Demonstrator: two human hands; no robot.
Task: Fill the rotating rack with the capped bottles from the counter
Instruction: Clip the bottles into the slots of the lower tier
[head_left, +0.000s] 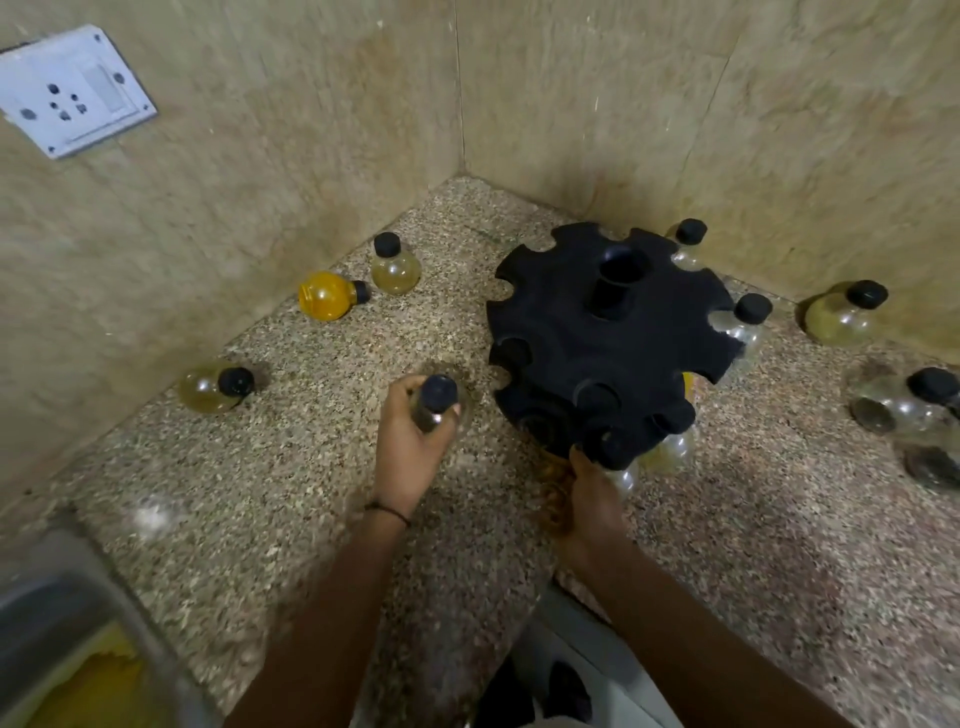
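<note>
The black rotating rack (566, 322) stands in the counter's corner, with notches round its rim and several black-capped bottles hanging in its near and right slots. My left hand (410, 441) grips a clear black-capped bottle (439, 397) by the neck, just left of the rack. My right hand (592, 493) holds a hanging bottle (626, 475) at the rack's near edge. Loose bottles lie on the counter: an orange one (324, 295) on its side, a pale one (395, 265) upright, and another (215, 388) tipped over at the left.
More capped bottles sit to the right of the rack (844, 314) and at the right edge (914, 408). A steel sink (62, 623) occupies the lower left corner. A white wall socket (72, 91) is on the left wall. Tiled walls close the corner.
</note>
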